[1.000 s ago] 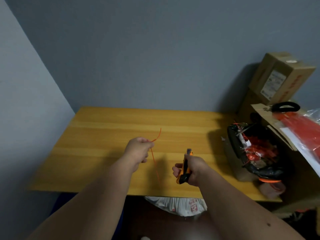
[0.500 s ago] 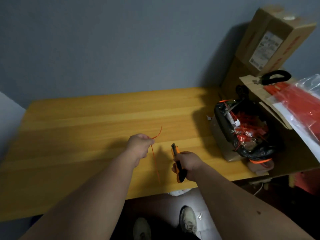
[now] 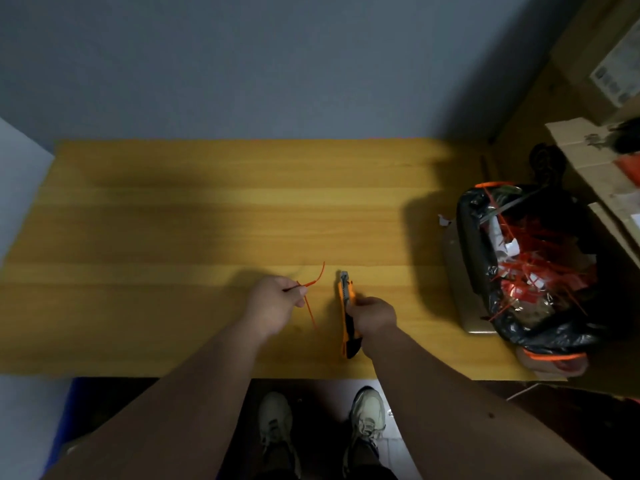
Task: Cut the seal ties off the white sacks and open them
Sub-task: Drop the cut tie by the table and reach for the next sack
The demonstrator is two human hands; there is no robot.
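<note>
My left hand (image 3: 273, 303) pinches a thin red seal tie (image 3: 311, 289) above the front middle of the wooden table (image 3: 173, 237); one end of the tie curls up and the other hangs down. Just to its right, my right hand (image 3: 374, 317) grips an orange and black utility knife (image 3: 347, 317), blade end pointing away from me. No white sack shows in this view.
A bin lined with a black bag (image 3: 526, 271) full of cut red ties stands at the table's right end. Cardboard boxes (image 3: 602, 64) are stacked at the far right. My shoes (image 3: 367, 417) show on the floor below the table's front edge.
The view has tilted down and swung left, so the white sack under the table edge has left the frame. Both hands keep their grips and stay close together.
</note>
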